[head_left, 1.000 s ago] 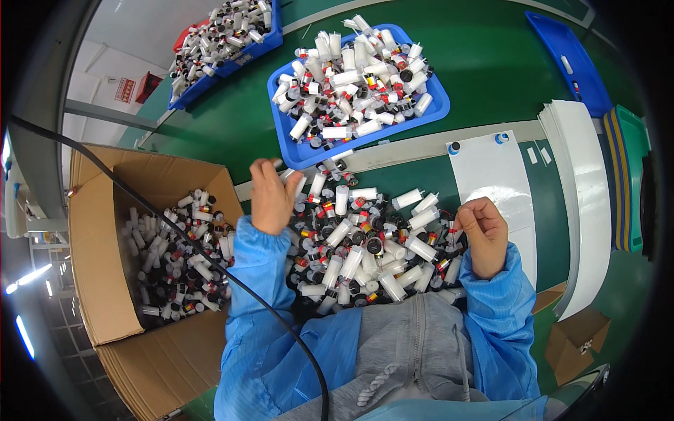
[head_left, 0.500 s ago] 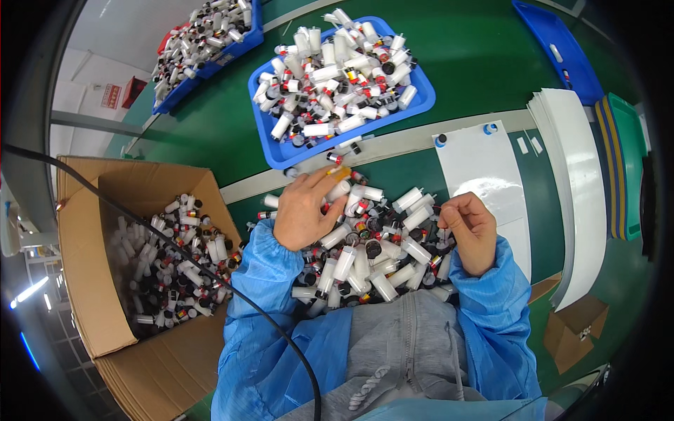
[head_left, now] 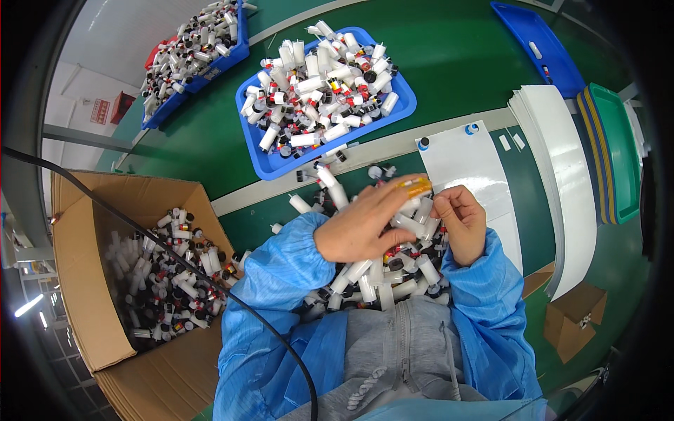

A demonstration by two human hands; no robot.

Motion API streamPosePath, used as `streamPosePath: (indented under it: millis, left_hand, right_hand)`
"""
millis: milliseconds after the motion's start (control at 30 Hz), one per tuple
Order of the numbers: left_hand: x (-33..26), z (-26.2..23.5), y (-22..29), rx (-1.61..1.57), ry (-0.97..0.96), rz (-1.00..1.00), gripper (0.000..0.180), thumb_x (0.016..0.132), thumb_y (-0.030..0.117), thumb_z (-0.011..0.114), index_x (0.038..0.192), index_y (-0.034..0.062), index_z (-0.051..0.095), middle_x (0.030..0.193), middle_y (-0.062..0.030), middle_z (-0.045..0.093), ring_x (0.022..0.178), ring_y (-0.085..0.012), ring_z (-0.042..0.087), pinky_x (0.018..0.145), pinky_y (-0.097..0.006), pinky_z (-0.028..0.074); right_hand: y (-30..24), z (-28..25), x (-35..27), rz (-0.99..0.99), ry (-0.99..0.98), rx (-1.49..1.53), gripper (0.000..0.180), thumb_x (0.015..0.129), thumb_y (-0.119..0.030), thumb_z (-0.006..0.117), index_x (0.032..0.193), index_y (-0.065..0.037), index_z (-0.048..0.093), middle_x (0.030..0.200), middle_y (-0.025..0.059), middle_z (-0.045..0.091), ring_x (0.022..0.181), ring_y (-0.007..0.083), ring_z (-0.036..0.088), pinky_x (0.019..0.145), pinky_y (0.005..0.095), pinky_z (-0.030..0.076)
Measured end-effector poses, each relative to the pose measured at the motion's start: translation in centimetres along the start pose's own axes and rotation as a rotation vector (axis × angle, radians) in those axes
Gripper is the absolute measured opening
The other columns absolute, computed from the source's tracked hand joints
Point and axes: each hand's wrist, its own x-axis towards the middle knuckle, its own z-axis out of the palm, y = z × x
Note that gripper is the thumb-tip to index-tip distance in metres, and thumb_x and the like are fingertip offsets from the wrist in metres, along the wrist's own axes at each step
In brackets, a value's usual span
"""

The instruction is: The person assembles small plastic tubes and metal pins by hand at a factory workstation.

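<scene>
Both hands had drawn together over the heap of small white tubes (head_left: 382, 270) lying on the bench (head_left: 449, 77) just in front of the person. Half a second before, the left hand (head_left: 361, 228) lay flat on the pile with its fingers spread among the tubes; now it had lifted and swung across, and between its fingertips (head_left: 404, 191) sat a small yellow-orange piece (head_left: 414, 186), pinched at the very ends of the fingers. The right hand (head_left: 460, 221) had barely shifted; its fingers were curled shut just beside the left fingertips, almost touching them, and whether anything was pinched inside could not be told. My reading was that one item had been picked out of the heap and brought to the other hand for handling. Beyond the fingertips stood a blue tray (head_left: 404, 105) full of the same tubes, and a white sheet (head_left: 467, 165) lay just past the right fingers. Well off to the left of the left hand, an open cardboard box (head_left: 77, 281) held more tubes, with a black cable (head_left: 175, 263) crossing it.
</scene>
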Motion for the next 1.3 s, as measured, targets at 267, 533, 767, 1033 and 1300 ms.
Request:
streamPosePath:
  millis: [267,533,767,1033,1300]
  left_hand:
    - [-1.5,-6.0,-2.7,0.909,0.245,-0.061,0.036,0.07,-0.007,0.055,0.103,0.0056,0.063,0.112,-0.0109,0.061,0.1,-0.0316,0.06,0.076,-0.038,0.053]
    - [-1.1,-5.6,-4.9,1.002,0.109,-0.093,0.03,0.074,-0.002,0.057,0.103,0.0044,0.057,0.087,-0.0115,0.057,0.084,-0.029,0.06,0.067,-0.038,0.052]
    - [2.0,-6.3,-0.6,0.882,0.207,0.037,0.026,0.071,-0.005,0.063,0.096,0.0022,0.061,0.089,-0.0138,0.058,0.078,-0.0315,0.057,0.061,-0.04,0.049]
    - [5.0,-3.0,2.6,-0.161,0.457,0.08,0.033,0.076,-0.011,0.06,0.107,0.0001,0.064,0.094,-0.0042,0.059,0.069,-0.0084,0.049,0.059,-0.021,0.04]
    - [6.2,1.3,-1.4,-0.03,0.14,0.001,0.019,0.08,-0.006,0.061,0.099,-0.0029,0.057,0.086,-0.0089,0.054,0.065,-0.0138,0.052,0.054,-0.024,0.042]
  right_hand:
    - [0.0,0.0,-0.1,0.0,0.003,-0.009,0.01,0.095,-0.011,0.059,0.096,-0.001,0.059,0.08,0.0024,0.062,0.075,0.0071,0.057,0.071,0.0202,0.045]
    - [0.3,0.1,0.1,0.007,-0.059,0.014,0.009,0.092,-0.006,0.06,0.099,-0.001,0.058,0.082,0.0026,0.063,0.075,0.0065,0.059,0.067,0.02,0.045]
    - [0.3,-0.4,-0.1,-0.184,-0.435,-0.036,0.012,0.093,-0.001,0.054,0.105,-0.001,0.059,0.093,0.004,0.062,0.087,0.0094,0.058,0.077,0.0234,0.046]
    - [-4.3,-2.6,-0.8,-0.423,-0.013,-0.435,0.016,0.087,0.005,0.057,0.101,0.001,0.062,0.102,0.0126,0.061,0.09,0.0231,0.061,0.075,0.0282,0.048]
    - [-0.6,-7.9,-3.0,-0.514,-0.113,-1.072,0.034,0.078,0.004,0.058,0.112,0.0,0.063,0.114,0.016,0.059,0.107,0.0323,0.057,0.095,0.0375,0.044]
